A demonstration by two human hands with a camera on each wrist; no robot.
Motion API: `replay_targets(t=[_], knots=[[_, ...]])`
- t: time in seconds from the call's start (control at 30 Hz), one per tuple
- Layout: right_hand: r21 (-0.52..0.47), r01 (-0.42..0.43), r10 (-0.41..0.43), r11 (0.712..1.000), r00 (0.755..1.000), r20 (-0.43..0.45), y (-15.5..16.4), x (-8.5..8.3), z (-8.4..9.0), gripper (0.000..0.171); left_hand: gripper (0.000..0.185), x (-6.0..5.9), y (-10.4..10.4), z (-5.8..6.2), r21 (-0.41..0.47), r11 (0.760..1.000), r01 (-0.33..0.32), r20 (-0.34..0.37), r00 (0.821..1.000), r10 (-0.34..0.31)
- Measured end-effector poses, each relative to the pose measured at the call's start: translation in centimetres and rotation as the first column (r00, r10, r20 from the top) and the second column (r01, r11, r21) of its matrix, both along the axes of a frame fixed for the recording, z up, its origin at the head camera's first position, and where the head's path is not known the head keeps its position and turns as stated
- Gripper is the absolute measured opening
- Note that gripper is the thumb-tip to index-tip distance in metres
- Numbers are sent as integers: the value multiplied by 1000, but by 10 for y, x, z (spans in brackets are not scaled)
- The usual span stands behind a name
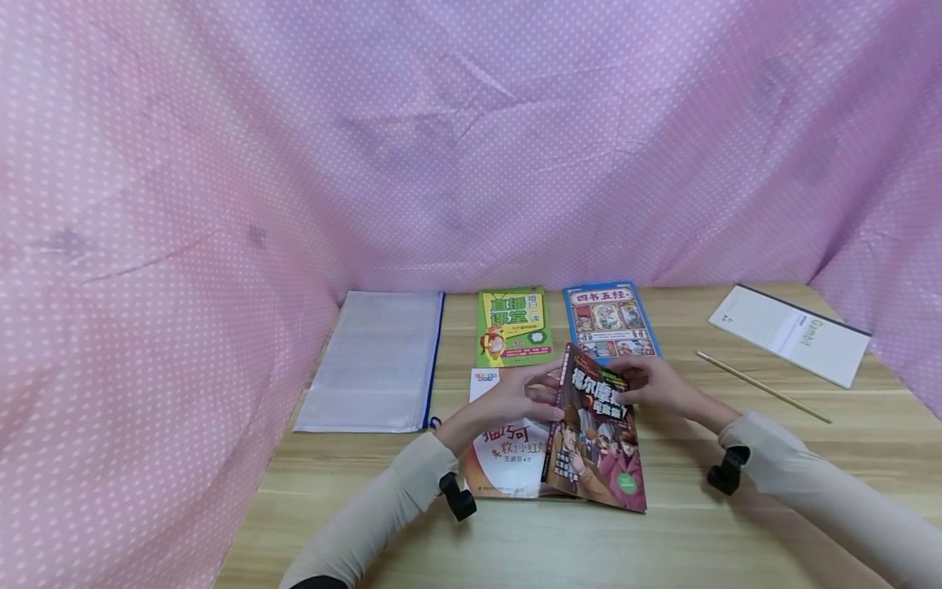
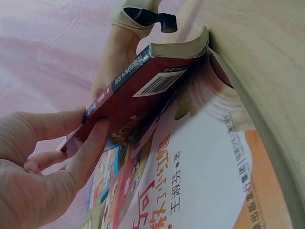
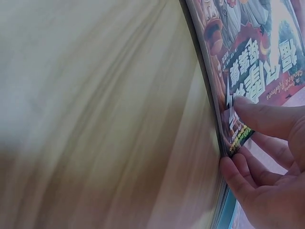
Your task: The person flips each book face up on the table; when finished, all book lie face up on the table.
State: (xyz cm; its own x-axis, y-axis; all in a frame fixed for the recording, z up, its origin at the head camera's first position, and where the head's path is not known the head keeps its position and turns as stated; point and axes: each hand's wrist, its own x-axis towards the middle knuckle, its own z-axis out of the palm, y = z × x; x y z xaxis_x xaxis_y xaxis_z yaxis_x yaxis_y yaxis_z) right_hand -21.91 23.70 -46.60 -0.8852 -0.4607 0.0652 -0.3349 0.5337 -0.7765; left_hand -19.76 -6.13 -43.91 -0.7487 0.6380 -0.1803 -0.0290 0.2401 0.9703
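Note:
A dark red book [image 1: 599, 442] with a comic-style cover is tilted, far end raised, near end low over the table [image 1: 736, 523]. My left hand [image 1: 540, 393] holds its spine edge; in the left wrist view the fingers [image 2: 90, 143] lie along the spine of the red book [image 2: 143, 81]. My right hand [image 1: 636, 383] pinches the far right corner. In the right wrist view the thumb [image 3: 267, 117] lies on the cover [image 3: 248, 57] and the other fingers sit under the edge. Beneath the red book lies a white and orange book [image 1: 508, 462], also seen as the white book [image 2: 200, 181].
A green book [image 1: 513, 325] and a blue book [image 1: 609, 321] lie flat behind the hands. A mesh zip pouch [image 1: 375, 360] lies at the left, a white notebook [image 1: 791, 334] and a thin wooden stick [image 1: 761, 386] at the right. Pink dotted cloth [image 1: 471, 147] surrounds the table.

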Motion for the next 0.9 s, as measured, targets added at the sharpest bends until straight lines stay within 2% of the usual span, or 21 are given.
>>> replay_targets(t=[0.23, 0.6, 0.9], knots=[[27, 6, -6, 1000, 1000, -7, 8, 1, 1, 49, 83, 1, 5, -3, -18, 1000, 3, -12, 1000, -4], [35, 7, -8, 999, 1000, 21, 16, 2, 3, 47, 94, 0, 13, 2, -67, 998, -10, 47, 999, 13], [43, 23, -25, 999, 999, 40, 23, 4, 1, 47, 96, -1, 19, 4, -97, 995, 14, 23, 1000, -12]])
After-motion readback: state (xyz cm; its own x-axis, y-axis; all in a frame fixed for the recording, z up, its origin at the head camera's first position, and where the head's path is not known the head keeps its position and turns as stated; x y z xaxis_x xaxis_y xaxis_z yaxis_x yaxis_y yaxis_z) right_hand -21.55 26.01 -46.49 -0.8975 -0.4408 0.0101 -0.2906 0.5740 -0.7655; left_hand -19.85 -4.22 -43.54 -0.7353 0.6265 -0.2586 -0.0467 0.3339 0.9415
